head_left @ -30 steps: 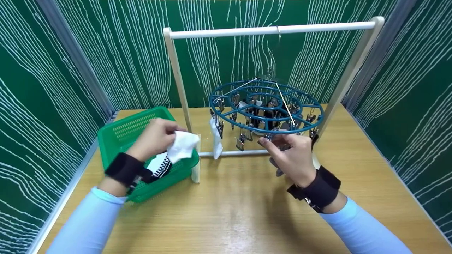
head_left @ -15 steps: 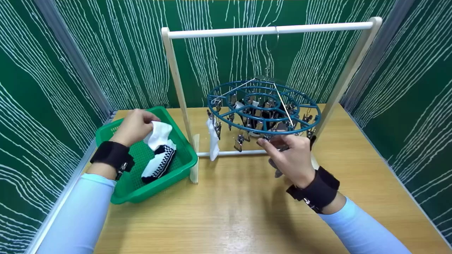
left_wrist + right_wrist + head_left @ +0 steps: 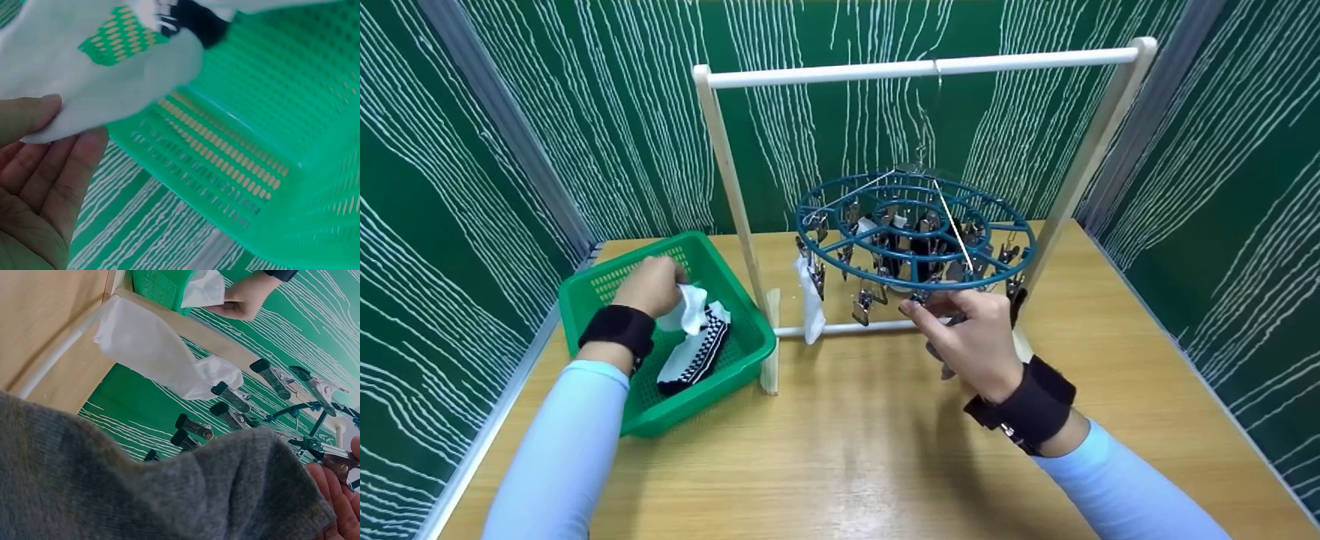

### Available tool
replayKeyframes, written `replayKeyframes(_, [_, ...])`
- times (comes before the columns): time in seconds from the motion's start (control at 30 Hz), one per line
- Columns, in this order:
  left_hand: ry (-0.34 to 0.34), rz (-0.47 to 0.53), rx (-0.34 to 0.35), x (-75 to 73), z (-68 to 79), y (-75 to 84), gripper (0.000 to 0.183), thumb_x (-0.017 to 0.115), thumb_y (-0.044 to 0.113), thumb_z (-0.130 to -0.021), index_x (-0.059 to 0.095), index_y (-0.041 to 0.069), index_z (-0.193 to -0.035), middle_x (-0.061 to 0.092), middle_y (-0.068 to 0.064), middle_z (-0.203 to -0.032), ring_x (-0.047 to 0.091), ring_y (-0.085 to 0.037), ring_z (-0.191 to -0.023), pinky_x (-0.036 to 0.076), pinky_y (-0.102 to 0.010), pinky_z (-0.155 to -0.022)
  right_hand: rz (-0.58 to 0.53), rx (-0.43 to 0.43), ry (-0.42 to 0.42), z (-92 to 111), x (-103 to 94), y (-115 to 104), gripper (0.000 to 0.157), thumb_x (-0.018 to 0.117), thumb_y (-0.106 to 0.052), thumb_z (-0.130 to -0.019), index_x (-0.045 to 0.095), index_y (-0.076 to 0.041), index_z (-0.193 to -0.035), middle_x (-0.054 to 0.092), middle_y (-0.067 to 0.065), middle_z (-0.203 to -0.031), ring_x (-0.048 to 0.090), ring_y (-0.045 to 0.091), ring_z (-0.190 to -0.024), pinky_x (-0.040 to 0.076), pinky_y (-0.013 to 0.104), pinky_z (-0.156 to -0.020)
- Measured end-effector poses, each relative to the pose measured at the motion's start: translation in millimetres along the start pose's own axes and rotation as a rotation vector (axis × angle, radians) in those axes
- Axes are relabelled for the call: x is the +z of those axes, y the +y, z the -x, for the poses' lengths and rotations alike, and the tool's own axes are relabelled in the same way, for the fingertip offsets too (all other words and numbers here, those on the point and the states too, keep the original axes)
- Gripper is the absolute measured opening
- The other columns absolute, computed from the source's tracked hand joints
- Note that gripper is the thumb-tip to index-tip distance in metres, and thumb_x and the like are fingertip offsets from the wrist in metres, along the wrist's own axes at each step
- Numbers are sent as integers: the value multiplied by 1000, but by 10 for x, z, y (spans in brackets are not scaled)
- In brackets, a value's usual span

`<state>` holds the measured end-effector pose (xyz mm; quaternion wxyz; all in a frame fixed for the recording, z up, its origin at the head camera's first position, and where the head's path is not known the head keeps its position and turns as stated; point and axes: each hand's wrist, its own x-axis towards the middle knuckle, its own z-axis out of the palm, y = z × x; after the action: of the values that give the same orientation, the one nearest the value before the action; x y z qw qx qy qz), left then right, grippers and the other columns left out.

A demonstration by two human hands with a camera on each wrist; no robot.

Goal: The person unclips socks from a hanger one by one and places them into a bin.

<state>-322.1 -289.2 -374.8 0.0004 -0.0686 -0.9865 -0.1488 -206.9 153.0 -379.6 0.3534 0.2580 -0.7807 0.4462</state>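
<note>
My left hand (image 3: 649, 285) is over the green basket (image 3: 720, 262), its thumb and fingers pinching a white sock (image 3: 135, 84) by one edge. Below that sock, a white and black sock with a checkered band (image 3: 701, 349) lies in the basket. At the front rim of the round blue clip hanger (image 3: 915, 285), my right hand (image 3: 979, 337) pinches a metal clip (image 3: 340, 467). A grey sock (image 3: 169, 489) hangs beside those fingers, filling the lower right wrist view; whether the clip bites it is unclear.
The hanger hooks onto a wooden rack's white bar (image 3: 825, 73). A white sock (image 3: 810, 304) hangs at the hanger's left side. Dark socks (image 3: 926, 247) hang farther back. The rack's left post (image 3: 727, 165) stands between basket and hanger.
My left hand has moved left and down into the basket area with the white sock, uncovering the checkered sock. The right hand stays at the hanger's front rim.
</note>
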Motion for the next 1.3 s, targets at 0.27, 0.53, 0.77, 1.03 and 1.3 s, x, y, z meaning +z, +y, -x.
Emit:
replayKeyframes(0.27, [-8, -353, 122, 251, 10, -23, 11, 63, -11, -96, 73, -6, -95, 75, -27, -94, 74, -43, -86, 63, -57, -76, 12, -4, -4, 5, 5, -10, 14, 91, -5, -85, 79, 0, -81, 78, 7, -70, 70, 15, -59, 53, 10, -64])
replayKeyframes(0.53, [-346, -370, 2, 480, -93, -30, 14, 69, -4, -94, 73, -3, -108, 76, -25, -110, 73, -38, -99, 63, -56, -89, 2, 28, -19, 1, -3, -28, 13, 91, -4, -85, 80, 1, -83, 80, 9, -75, 73, 14, -63, 55, 8, -67])
replayKeyframes(0.77, [-433, -375, -46, 962, -422, -376, 33, 79, 8, -86, 72, 0, -118, 75, -22, -120, 68, -44, -110, 62, -54, -93, 5, 41, -29, -4, -6, -31, 14, 91, -5, -85, 80, 1, -82, 80, 9, -74, 74, 18, -62, 57, 13, -66])
replayKeyframes(1.03, [-477, -259, -60, 449, 69, 172, 46, 78, 26, -97, 68, -9, -125, 71, -27, -126, 64, -34, -105, 58, -51, -104, 15, 25, -29, 2, -5, -30, 14, 91, -4, -85, 79, 2, -82, 79, 10, -74, 73, 17, -61, 55, 9, -66])
replayKeyframes(1.3, [-431, -106, -78, 243, -15, 124, 17, 80, 20, -95, 75, 4, -98, 65, -5, -90, 56, -22, -80, 48, -34, -71, 16, 46, -28, 4, -21, -28, 13, 91, -5, -85, 80, 2, -84, 80, 10, -75, 73, 17, -62, 56, 11, -65])
